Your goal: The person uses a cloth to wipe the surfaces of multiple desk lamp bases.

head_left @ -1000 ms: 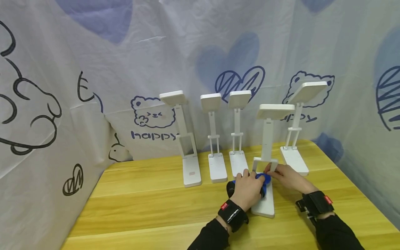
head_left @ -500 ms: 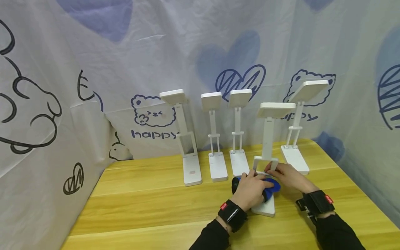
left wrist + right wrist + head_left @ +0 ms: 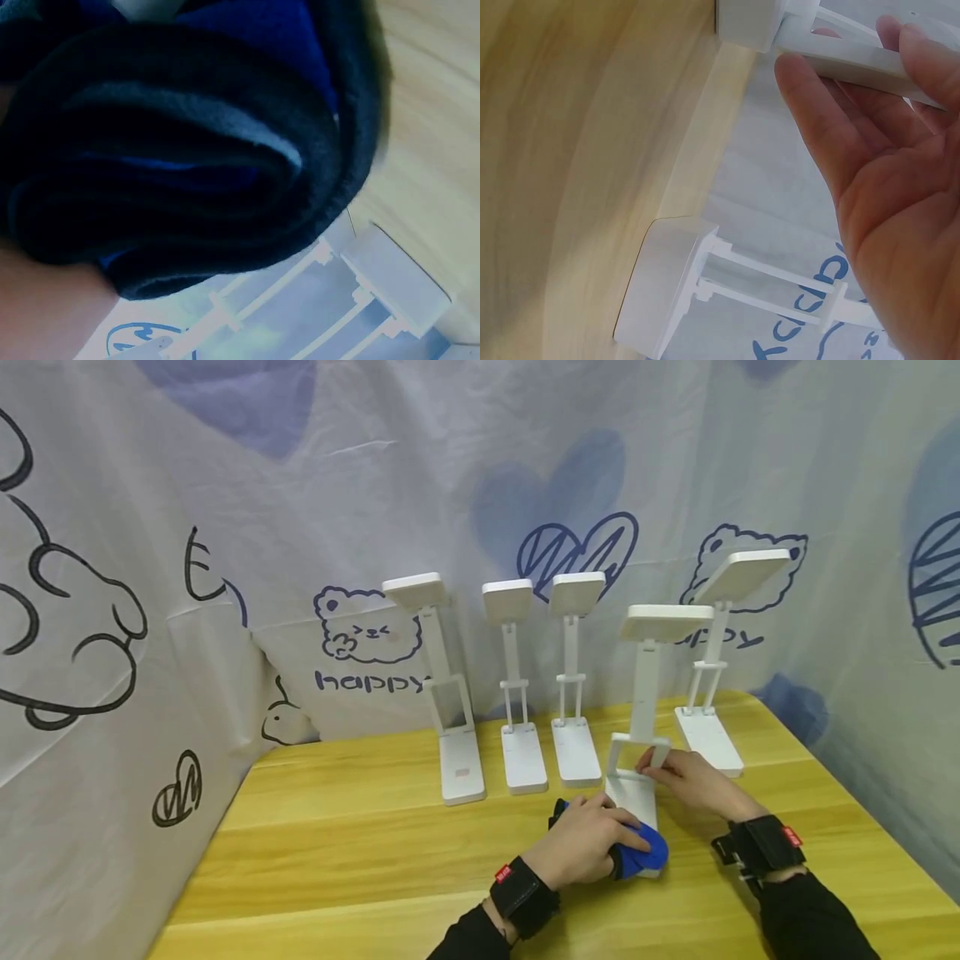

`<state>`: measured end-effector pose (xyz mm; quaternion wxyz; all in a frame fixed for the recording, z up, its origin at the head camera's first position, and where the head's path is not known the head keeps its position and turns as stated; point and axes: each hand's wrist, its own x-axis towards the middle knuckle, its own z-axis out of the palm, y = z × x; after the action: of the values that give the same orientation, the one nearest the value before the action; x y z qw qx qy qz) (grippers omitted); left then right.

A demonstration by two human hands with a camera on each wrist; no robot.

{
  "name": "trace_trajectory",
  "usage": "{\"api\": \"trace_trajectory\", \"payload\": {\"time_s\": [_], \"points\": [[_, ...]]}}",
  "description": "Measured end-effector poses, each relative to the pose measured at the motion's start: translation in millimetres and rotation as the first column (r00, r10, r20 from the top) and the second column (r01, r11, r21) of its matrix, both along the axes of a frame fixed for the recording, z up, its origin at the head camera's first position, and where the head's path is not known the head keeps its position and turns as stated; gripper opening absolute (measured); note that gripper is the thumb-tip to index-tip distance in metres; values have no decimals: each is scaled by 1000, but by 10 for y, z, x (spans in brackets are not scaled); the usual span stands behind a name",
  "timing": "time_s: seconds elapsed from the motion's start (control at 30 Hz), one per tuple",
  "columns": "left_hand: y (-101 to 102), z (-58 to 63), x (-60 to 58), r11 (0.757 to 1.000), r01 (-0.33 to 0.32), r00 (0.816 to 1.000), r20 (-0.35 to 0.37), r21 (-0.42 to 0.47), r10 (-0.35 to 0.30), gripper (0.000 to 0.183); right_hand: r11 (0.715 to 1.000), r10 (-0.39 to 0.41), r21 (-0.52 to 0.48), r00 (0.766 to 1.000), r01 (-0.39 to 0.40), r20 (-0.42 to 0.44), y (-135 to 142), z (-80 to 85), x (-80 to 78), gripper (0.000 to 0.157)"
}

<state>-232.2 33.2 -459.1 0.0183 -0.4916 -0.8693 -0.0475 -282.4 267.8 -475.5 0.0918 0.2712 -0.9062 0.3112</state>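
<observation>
A white folding desk lamp [image 3: 642,693] stands upright at the front right of the table. My right hand [image 3: 693,782] pinches one side bar of the frame at its hinge; in the right wrist view the fingers [image 3: 817,112] wrap around that white bar [image 3: 855,66]. Over the front end of the lamp's base [image 3: 630,795], my left hand [image 3: 581,843] holds a folded cloth, blue with black [image 3: 652,850]. The left wrist view is mostly filled by the rolled dark layers of the cloth [image 3: 187,202], and the left fingers are hidden there.
Behind the held lamp, a row of similar white lamps lines the back: one at left [image 3: 461,768], two in the middle [image 3: 522,760] and one at right [image 3: 708,743]. A printed curtain [image 3: 375,485] hangs behind the wooden table [image 3: 337,860].
My left hand has slid the cloth down the base towards its front end, baring the part near the hinge. My right hand keeps its grip on the frame.
</observation>
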Motion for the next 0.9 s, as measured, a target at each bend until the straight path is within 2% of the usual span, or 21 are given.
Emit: {"api": "trace_trajectory", "payload": {"time_s": [0.23, 0.33, 0.43, 0.53, 0.7, 0.8, 0.9], "points": [[-166, 61, 38, 999, 27, 996, 82, 37, -30, 55, 1000, -1, -5, 1000, 1, -2, -16, 29, 19, 13], [-235, 67, 4, 998, 6, 993, 118, 68, -14, 56, 1000, 6, -8, 1000, -6, 4, -22, 39, 31, 13], [-278, 55, -41, 996, -27, 993, 118, 90, 16, 56, 1000, 15, -11, 1000, -15, -4, -26, 43, 40, 13], [-282, 23, -80, 992, -76, 994, 89, 98, 67, 54, 1000, 27, -16, 999, -27, -21, -32, 44, 38, 12], [-183, -46, -125, 983, -154, 988, -13, 103, 156, 51, 999, 33, -19, 999, -33, -26, -27, 35, 27, 12], [-82, -74, -135, 974, -209, 972, -88, 91, 217, 49, 999, 35, -21, 999, -35, -26, -22, 28, 21, 12], [29, -89, -130, 960, -275, 948, -152, 56, 280, 48, 999, 45, -18, 999, -45, -30, -19, 22, 18, 12]]}}
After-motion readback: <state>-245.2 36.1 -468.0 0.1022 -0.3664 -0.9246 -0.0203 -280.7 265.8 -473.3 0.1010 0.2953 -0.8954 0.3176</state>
